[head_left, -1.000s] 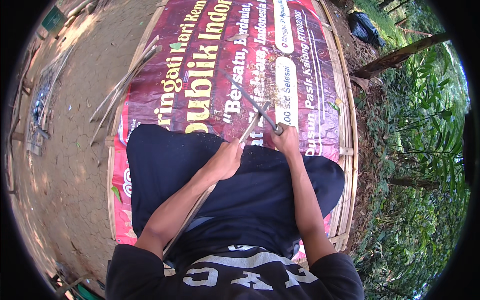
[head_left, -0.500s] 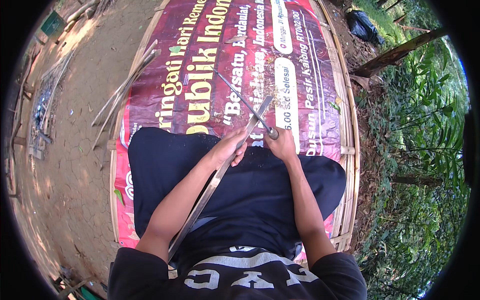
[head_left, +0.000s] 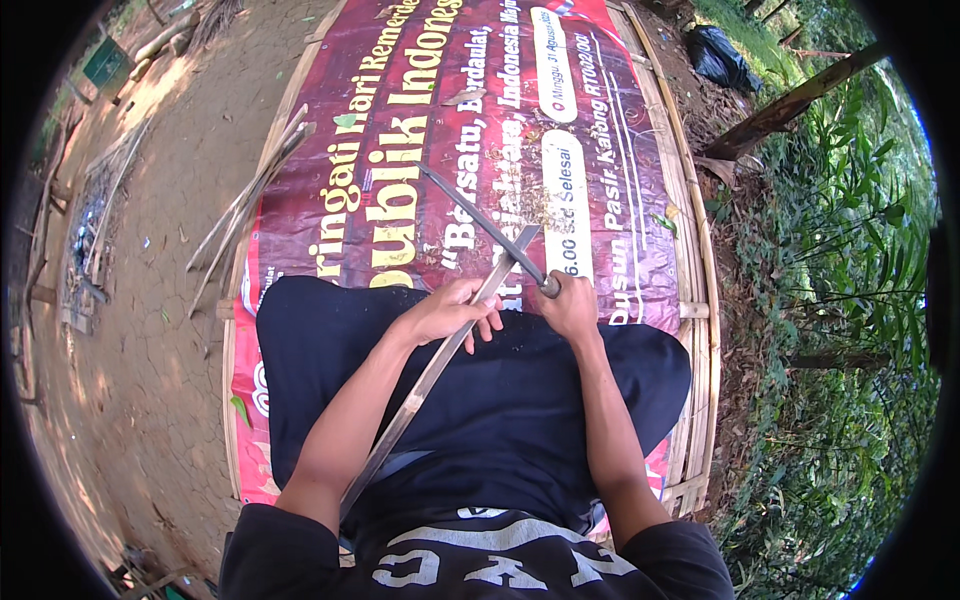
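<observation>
- Left hand [head_left: 450, 312]: centre of the frame, fingers curled shut around a long bamboo strip [head_left: 430, 375], thumb side toward the upper right.
- Bamboo strip: flat and pale, running from the lower left of centre, beside the left forearm, up to a squared tip just right of centre; lying diagonally across the lap.
- Right hand [head_left: 572, 308]: just right of the left hand, closed in a fist on the handle of a long knife [head_left: 485, 225].
- Long knife: dark narrow blade slanting from the right fist toward the upper middle of the frame, crossing the upper end of the bamboo strip; blade and strip touching near the strip's tip.
- Dark trousers [head_left: 480, 400]: covering crossed legs, filling the centre and lower centre under both forearms.
- Printed banner [head_left: 420, 130]: dark red with yellow and white lettering, spread from top centre down under the legs.
- Bamboo platform [head_left: 690, 300]: slatted edge showing along the right and left sides of the banner.
- Loose bamboo sticks [head_left: 250, 210]: a small bundle at the left edge of the banner, left of centre, well apart from both hands.
- Bare earth [head_left: 150, 300]: brown ground filling the left of the frame.
- Green plants [head_left: 850, 250]: leafy growth along the right side.
- Black bag [head_left: 725, 60]: upper right, on the ground beyond the platform.
</observation>
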